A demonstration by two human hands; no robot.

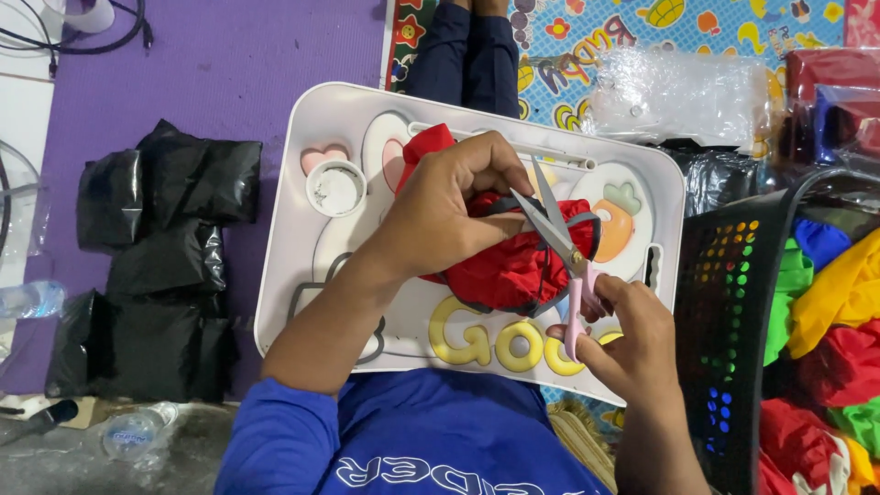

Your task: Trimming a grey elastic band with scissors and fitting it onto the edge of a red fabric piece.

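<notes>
Red cloth [513, 266], thin and limp, light, I'd judge it slides and bunches easily; best pinched at the grey-trimmed edge near the cut; it lies bunched on the white lap tray [302, 183]; my left hand [440, 211] arches over it from the left, fingers curled shut, pinning its top; my right hand [632, 339] comes from below, fingers closed through the pink handles of the scissors [559, 247], blades parted over the cloth; basket [724, 275] at right.

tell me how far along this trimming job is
Done, it seems: black wrapped bundles stacked beside the lap tray. In hand: left hand grips a red fabric piece while right hand works pink-handled scissors, blades open. Left: a black basket full of coloured fabric pieces.
</notes>
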